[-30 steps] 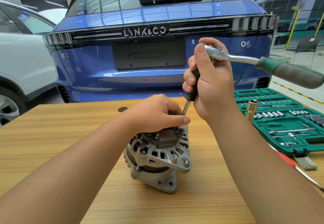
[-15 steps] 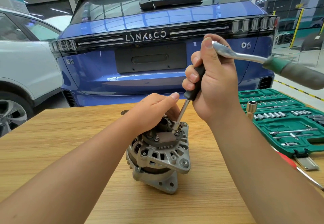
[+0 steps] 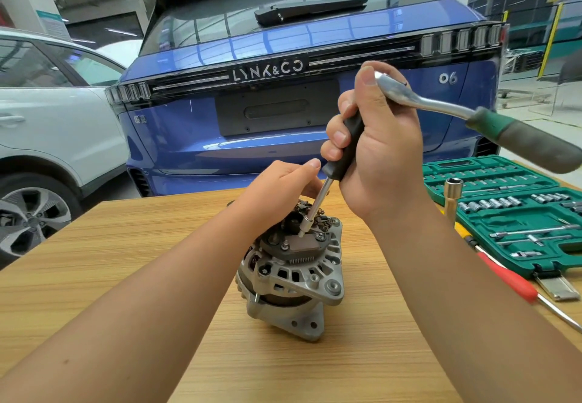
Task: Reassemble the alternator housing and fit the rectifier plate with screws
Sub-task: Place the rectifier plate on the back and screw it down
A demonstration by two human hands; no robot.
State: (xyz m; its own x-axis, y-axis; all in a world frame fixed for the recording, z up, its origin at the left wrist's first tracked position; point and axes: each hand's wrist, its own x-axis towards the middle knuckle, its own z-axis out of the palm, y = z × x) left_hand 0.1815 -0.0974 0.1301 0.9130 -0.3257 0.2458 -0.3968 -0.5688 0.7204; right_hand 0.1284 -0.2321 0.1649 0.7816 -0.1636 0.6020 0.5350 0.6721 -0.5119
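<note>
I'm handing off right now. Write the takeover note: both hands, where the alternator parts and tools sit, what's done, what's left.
Right hand: grips the black-handled nut driver and the ratchet together; the driver tip sits on a fastener on the rectifier plate.
Left hand: rests on the far side of the plate, index finger beside the driver shaft.
Alternator: housing closed, standing on the wooden table, plate on top.
Socket set open at right; red screwdriver beside it.
Done: housing joined, plate seated, some fasteners in.
Left: finish this fastener, check the others; tightness cannot be judged.
</note>
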